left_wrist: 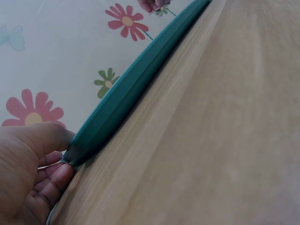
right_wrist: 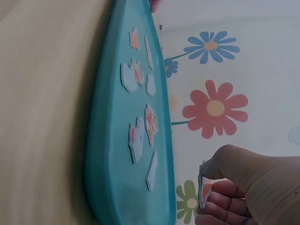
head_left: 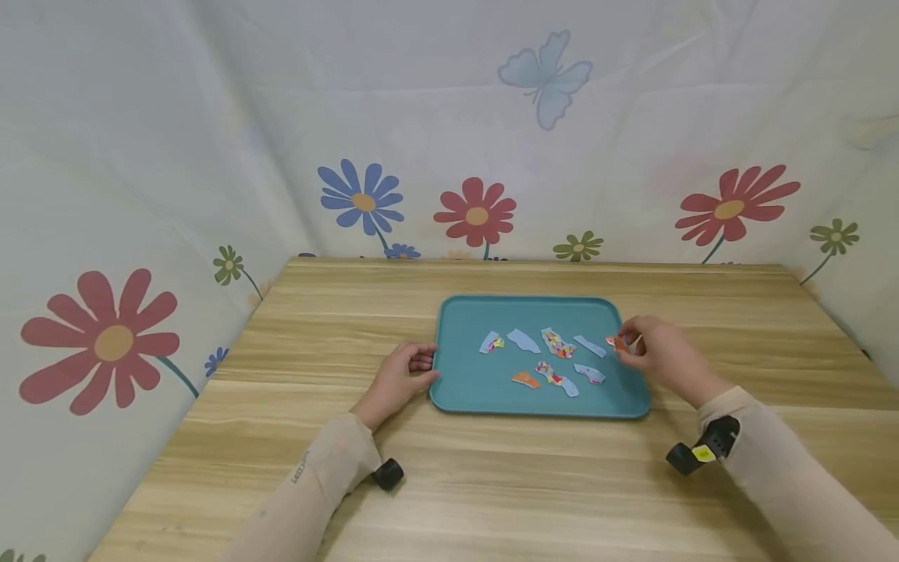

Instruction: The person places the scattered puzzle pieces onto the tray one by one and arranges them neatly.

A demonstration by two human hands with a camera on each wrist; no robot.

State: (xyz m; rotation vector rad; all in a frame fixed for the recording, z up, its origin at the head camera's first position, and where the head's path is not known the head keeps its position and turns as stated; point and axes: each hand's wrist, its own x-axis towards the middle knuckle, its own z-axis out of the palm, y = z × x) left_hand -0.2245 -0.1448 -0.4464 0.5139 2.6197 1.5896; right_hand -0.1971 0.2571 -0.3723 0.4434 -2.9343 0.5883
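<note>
A teal tray (head_left: 470,390) lies on the wooden table. My left hand (head_left: 399,381) grips its left rim; in the left wrist view the thumb (left_wrist: 49,136) and fingers meet about the tray's edge. Over the tray's right side, my right hand (head_left: 663,355) pinches an orange-and-white card piece (head_left: 615,343) between thumb and fingers. In the right wrist view that piece (right_wrist: 204,188) stands on edge, apart from the tray. Several irregular card pieces are spread over the tray, among them an orange one (head_left: 526,380), a multicoloured one (head_left: 557,343) and a pale blue one (head_left: 523,341).
Wood-grained tabletop (head_left: 534,484) surrounds the tray. Behind and at the sides hangs a white cloth (head_left: 421,94) printed with flowers and a butterfly. Each wrist carries a black camera, such as the one on the right wrist (head_left: 683,459).
</note>
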